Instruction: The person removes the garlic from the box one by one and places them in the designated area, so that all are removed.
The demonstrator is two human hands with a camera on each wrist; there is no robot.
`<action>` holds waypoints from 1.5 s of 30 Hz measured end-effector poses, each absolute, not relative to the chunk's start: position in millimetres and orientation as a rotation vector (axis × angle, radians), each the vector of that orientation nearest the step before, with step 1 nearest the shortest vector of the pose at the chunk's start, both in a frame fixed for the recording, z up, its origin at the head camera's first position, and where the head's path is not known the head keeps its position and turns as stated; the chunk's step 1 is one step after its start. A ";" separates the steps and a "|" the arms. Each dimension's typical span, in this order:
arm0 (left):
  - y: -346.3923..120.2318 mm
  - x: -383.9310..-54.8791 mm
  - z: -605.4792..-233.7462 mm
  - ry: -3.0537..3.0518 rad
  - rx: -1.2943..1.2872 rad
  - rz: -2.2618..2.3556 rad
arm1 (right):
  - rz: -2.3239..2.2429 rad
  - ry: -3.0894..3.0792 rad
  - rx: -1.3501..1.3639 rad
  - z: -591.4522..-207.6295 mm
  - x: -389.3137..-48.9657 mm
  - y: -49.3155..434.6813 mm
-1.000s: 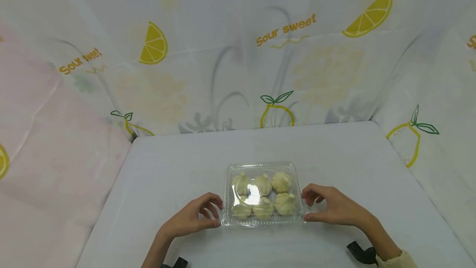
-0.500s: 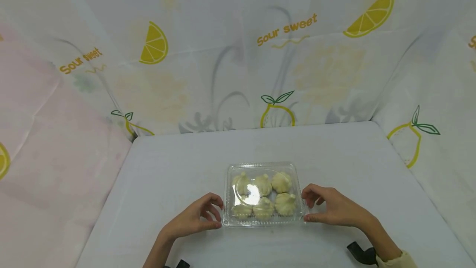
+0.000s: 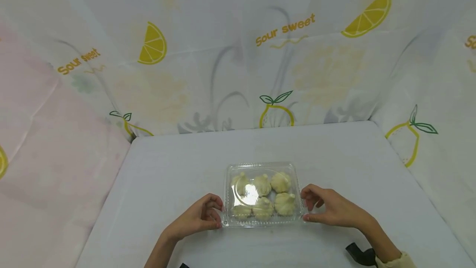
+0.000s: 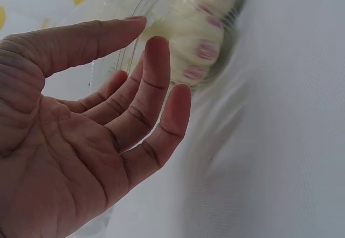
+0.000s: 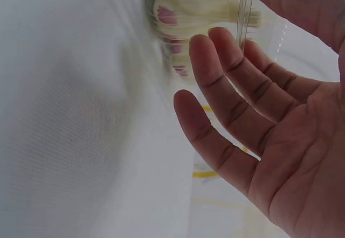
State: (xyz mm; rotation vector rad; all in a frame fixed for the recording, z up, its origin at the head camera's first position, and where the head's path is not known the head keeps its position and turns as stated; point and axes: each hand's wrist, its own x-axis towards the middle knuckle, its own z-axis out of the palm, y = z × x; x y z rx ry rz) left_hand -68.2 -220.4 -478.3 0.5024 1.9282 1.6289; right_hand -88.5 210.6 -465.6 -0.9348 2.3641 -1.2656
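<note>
A clear plastic clamshell box lies with its lid down on the white table. Several pale garlic bulbs sit inside it in two rows, and purple marks show on the garlic in the left wrist view. My left hand holds the box's left side, thumb at the near corner and fingers bent at the rim. At the opposite side my right hand holds the edge the same way. In the right wrist view the rim runs between the thumb and the curved fingers.
The white tabletop extends all round the box. Behind it and at both sides hangs a cloth printed with lemons and words. A black strap-like piece shows by the right wrist, near a light sleeve.
The left hand has shifted very slightly and its fingers have drawn a little closer to the thumb. The box and the right hand stay almost where they were.
</note>
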 end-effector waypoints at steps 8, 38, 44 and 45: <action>-218.3 -67.1 -480.8 1.858 0.464 1.657 | -1.335 2.288 -0.896 -466.6 -87.3 211.1; -206.9 -64.7 -478.4 1.796 0.429 1.683 | -1.423 2.190 -0.789 -467.8 -86.1 208.7; -205.8 -62.9 -480.1 1.807 0.381 1.696 | -1.456 2.152 -0.811 -468.0 -86.6 208.1; -205.6 -62.4 -480.6 1.812 0.375 1.701 | -1.463 2.144 -0.811 -468.0 -86.7 207.9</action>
